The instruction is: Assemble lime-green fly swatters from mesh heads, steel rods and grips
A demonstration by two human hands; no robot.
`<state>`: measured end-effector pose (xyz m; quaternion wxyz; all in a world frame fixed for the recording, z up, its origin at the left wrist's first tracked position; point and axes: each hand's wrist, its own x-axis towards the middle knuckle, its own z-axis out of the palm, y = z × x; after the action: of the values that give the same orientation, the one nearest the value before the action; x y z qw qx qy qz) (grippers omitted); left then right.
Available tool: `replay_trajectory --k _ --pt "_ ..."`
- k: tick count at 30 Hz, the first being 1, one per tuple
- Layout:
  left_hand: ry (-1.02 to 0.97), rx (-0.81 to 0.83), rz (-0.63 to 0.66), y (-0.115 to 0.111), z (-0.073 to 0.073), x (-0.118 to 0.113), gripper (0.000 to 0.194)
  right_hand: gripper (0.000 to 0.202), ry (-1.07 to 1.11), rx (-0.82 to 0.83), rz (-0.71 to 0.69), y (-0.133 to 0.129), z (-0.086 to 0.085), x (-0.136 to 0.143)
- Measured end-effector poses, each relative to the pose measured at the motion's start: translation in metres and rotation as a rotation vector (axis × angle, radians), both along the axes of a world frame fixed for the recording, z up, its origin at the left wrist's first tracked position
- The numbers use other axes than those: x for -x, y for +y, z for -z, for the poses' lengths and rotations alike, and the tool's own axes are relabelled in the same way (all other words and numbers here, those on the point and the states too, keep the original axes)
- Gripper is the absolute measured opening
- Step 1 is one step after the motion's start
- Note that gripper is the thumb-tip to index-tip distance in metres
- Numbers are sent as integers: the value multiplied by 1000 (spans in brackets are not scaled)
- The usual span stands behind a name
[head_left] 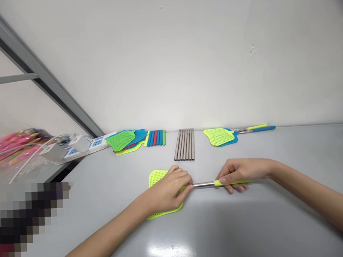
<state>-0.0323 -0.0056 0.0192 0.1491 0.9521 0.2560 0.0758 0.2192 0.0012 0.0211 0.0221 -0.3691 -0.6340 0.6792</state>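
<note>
**Holding a yellow-green swatter [204, 185] in both hands, out over the middle of the table**

A pale wall [180, 60] fills the upper part of the view. Below it spreads a grey table [220, 231], its surface catching a bright reflection near the front edge. A grey metal frame [16, 45] slants down at the left, and beside it lies a pink, plastic-wrapped bundle [17, 149], blurred.

The swatter lies crosswise in front of the person, mesh head [156, 177] to the left and handle [217, 183] to the right, with a bare stretch of metal shaft between the hands. The left hand [175, 186] lies over the head and its neck end, fingers curled and clamped there with the thumb against the shaft's end. The right hand [237, 175] has its thumb and fingers closed on the handle; whether every fingertip touches it, I cannot tell.

At the back left, a pile of swatter heads [121, 140] overlaps in green, blue, red and yellow, next to a white power strip [93, 144]. At the back right, two swatters with handles [216, 136] overlap, yellow-green over blue. Between these groups stand out a row of metal tubes [185, 145] and, smaller, a row of coloured grips [155, 138], mostly blue.
</note>
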Motion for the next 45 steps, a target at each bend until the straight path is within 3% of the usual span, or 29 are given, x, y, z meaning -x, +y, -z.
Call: replay_trajectory --k 5,11,18,28,45 --pt "15 -39 44 -13 -3 -6 20 27 -20 -88 -85 -16 -4 27" --pt "21 -81 86 -21 2 -11 20 25 -58 -135 34 -31 3 51" --pt "-26 -82 68 -21 3 -9 16 26 -25 -159 93 -32 5 52" --pt "-36 -46 39 -21 1 -10 15 27 113 -19 114 -28 15 49" --pt "-104 38 49 -15 2 -8 16 26 141 54 139 -26 15 48"
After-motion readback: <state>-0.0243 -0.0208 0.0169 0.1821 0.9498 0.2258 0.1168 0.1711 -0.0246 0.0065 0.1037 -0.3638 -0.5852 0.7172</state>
